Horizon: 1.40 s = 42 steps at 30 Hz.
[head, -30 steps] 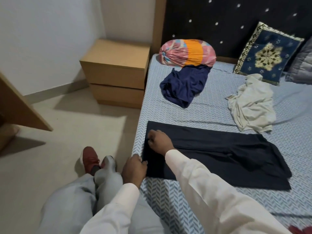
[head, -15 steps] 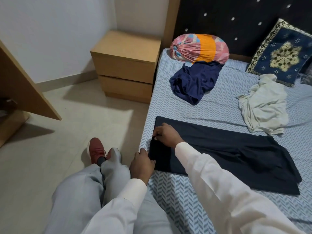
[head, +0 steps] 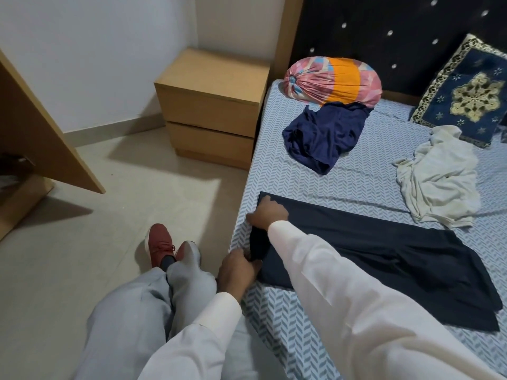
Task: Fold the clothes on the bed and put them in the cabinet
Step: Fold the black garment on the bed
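Observation:
Dark navy trousers (head: 384, 259) lie flat across the near part of the bed (head: 356, 185), folded lengthwise, waist end at the bed's left edge. My right hand (head: 267, 212) grips the far corner of the waist end. My left hand (head: 237, 272) pinches the near corner, and the cloth between the two hands bunches up off the sheet. A crumpled blue garment (head: 321, 138) lies further up the bed, and a crumpled white garment (head: 436, 176) lies to the right.
A round multicoloured bolster (head: 333, 80) and a blue embroidered cushion (head: 466, 97) rest against the dark headboard. A wooden two-drawer nightstand (head: 214, 108) stands left of the bed. A wooden cabinet door (head: 46, 138) juts in at far left. My legs and red shoe (head: 159, 242) are on the floor.
Both hands have tightened on the waist end of the trousers and lifted it, so the edge now bunches between them. The camera has shifted slightly right.

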Each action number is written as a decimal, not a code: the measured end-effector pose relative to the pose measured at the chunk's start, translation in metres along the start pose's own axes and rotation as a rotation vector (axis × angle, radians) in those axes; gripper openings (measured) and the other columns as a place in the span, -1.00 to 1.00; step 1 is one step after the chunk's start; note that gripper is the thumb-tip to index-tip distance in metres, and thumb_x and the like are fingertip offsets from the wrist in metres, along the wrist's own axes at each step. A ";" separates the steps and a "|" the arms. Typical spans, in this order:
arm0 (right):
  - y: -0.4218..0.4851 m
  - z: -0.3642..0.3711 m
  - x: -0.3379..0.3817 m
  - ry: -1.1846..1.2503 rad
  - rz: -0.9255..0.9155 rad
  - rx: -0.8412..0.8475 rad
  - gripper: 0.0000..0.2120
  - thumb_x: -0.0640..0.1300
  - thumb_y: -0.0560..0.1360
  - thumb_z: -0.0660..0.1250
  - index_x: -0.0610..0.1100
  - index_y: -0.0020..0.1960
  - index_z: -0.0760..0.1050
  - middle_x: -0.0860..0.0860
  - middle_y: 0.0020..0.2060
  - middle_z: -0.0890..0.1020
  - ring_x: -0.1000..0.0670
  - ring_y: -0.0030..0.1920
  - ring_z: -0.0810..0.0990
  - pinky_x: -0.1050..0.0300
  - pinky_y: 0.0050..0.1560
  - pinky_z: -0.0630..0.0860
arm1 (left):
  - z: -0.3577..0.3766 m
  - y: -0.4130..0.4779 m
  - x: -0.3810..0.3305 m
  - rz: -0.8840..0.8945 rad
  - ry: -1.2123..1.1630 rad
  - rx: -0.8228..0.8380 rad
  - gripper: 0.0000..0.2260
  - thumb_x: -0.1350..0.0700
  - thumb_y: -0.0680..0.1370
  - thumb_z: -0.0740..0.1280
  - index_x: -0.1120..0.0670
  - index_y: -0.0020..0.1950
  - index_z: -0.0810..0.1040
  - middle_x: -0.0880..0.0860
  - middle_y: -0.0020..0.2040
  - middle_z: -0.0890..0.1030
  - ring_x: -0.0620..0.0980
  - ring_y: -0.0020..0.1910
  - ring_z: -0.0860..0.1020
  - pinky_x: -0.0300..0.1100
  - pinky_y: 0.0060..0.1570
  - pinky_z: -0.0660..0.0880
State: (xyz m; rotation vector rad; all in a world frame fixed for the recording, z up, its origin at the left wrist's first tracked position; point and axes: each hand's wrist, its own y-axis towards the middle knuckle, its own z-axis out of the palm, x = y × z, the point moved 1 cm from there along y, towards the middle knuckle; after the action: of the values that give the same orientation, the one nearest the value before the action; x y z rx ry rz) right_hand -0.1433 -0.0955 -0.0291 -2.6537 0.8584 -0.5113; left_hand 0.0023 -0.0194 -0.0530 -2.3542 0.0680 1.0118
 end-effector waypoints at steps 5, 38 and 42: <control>0.009 0.008 0.026 -0.059 0.106 -0.011 -0.33 0.04 0.39 0.44 -0.20 0.36 0.26 -0.14 0.23 0.49 -0.12 0.19 0.56 0.08 -0.03 0.53 | 0.002 0.005 -0.008 0.054 -0.087 0.016 -0.82 0.00 0.53 0.35 0.09 0.01 0.59 0.07 -0.02 0.66 0.01 -0.12 0.50 -0.22 -0.11 0.37; 0.018 -0.019 -0.141 0.737 0.223 -0.006 -0.74 -0.27 0.38 0.51 -0.09 -0.25 0.42 -0.09 -0.22 0.56 -0.04 -0.21 0.58 0.08 -0.29 0.62 | 0.089 -0.019 -0.039 0.529 0.279 0.131 -0.50 -0.02 0.56 0.33 0.04 0.48 0.33 0.04 0.11 0.51 0.02 0.07 0.52 -0.11 0.02 0.47; 0.009 -0.022 -0.143 0.604 0.219 -0.112 -0.75 -0.12 0.39 0.51 -0.10 -0.05 0.47 -0.04 -0.13 0.59 -0.08 -0.11 0.62 -0.05 -0.04 0.63 | 0.088 -0.023 -0.040 0.544 0.190 0.154 -0.46 -0.13 0.55 0.33 0.01 0.48 0.34 0.00 0.10 0.50 -0.05 0.05 0.50 -0.19 0.01 0.46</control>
State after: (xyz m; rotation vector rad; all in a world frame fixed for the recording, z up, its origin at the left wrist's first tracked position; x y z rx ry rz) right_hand -0.2653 -0.0196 -0.0475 -2.4745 1.3554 -1.2694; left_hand -0.0773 0.0389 -0.0628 -2.3270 0.8653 0.9708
